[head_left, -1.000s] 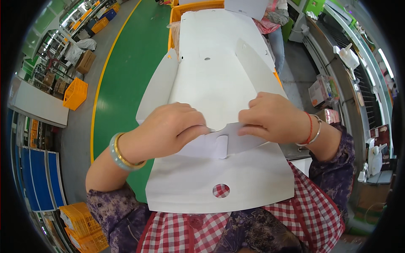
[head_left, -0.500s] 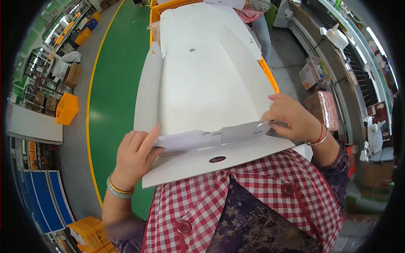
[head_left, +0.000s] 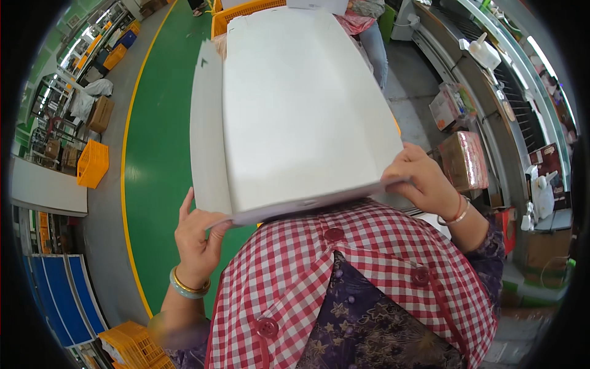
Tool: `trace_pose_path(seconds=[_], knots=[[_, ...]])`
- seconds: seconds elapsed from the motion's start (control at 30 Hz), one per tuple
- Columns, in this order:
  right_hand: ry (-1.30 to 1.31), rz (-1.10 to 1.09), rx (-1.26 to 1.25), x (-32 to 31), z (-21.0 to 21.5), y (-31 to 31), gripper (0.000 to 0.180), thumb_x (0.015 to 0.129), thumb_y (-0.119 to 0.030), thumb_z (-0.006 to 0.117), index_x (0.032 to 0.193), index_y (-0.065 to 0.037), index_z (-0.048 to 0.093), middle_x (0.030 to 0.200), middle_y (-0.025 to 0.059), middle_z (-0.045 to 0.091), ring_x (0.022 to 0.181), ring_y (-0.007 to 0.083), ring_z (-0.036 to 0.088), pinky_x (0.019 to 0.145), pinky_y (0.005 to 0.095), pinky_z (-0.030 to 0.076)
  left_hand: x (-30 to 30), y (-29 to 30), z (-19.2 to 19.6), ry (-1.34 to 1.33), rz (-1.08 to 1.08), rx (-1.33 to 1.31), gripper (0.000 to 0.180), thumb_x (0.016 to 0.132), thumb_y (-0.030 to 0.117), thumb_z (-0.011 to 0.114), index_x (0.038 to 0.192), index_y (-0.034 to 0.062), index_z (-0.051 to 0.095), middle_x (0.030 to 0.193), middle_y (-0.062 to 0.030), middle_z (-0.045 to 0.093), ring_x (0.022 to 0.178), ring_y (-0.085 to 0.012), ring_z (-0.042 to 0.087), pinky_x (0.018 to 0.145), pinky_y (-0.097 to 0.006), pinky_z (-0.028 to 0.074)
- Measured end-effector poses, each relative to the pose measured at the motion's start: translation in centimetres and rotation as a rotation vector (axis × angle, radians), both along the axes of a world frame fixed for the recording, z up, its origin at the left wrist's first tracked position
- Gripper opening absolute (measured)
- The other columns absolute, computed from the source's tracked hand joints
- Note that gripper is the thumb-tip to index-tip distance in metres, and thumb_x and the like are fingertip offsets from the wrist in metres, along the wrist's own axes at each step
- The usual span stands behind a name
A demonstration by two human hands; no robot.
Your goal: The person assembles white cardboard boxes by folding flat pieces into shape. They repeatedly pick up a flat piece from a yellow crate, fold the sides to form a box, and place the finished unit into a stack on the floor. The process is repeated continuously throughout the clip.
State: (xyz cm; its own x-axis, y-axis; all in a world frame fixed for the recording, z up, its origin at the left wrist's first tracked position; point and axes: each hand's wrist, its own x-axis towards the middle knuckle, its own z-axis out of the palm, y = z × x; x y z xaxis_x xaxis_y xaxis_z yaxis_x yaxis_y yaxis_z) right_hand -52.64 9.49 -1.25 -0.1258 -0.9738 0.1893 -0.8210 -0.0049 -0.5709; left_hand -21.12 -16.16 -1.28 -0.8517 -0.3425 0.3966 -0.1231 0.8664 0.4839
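Note:
A large white cardboard box [head_left: 301, 117], part-folded with its inside facing up, stretches away from my body. Its left side wall [head_left: 208, 135] stands raised and leans outward. Along the near edge, the front wall [head_left: 307, 208] is folded up as a narrow strip. My left hand [head_left: 200, 237] pinches the near left corner between thumb and fingers, with one finger pointing up outside it. At the near right corner, my right hand [head_left: 418, 175] grips the cardboard, thumb and fingers closed round it. The fingertips of both hands are partly hidden by the cardboard.
A yellow crate [head_left: 246, 11] is behind the box's far end, near another person's jeans-clad leg [head_left: 373, 52]. Shelving and a machine line the right, with a taped carton [head_left: 462, 161]. At left are a green walkway [head_left: 153, 166] and a yellow basket [head_left: 93, 163].
The wide near flap with the oval hole has gone from view, and the front edge now shows as a narrow strip. My left hand has moved down slightly; the right still grips its corner.

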Motion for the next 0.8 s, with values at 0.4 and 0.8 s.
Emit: trace_pose_path(seconds=[0.4, 0.8], knots=[[-0.034, -0.22, -0.284, -0.9, -8.8, -8.2, 0.024, 0.077, -0.024, 0.068, 0.086, -0.002, 0.064, 0.097, 0.0133, 0.061, 0.098, 0.0321, 0.054, 0.085, 0.0384, 0.042, -2.1, -6.1, -9.0, 0.07, 0.324, 0.315, 0.019, 0.084, 0.021, 0.064, 0.084, 0.002, 0.063, 0.073, -0.0115, 0.061, 0.076, -0.0274, 0.058, 0.105, -0.047, 0.031], [0.369, -0.269, -0.029, -3.3, -22.3, -10.8, 0.029, 0.069, -0.03, 0.071, 0.069, -0.001, 0.066, 0.079, 0.0097, 0.064, 0.103, 0.029, 0.053, 0.084, 0.0399, 0.042, -7.4, -6.4, -23.8, -0.26, 0.594, 0.295, 0.029, 0.082, 0.033, 0.064, 0.084, 0.004, 0.06, 0.077, -0.0123, 0.065, 0.077, -0.0294, 0.061, 0.095, -0.049, 0.034]])
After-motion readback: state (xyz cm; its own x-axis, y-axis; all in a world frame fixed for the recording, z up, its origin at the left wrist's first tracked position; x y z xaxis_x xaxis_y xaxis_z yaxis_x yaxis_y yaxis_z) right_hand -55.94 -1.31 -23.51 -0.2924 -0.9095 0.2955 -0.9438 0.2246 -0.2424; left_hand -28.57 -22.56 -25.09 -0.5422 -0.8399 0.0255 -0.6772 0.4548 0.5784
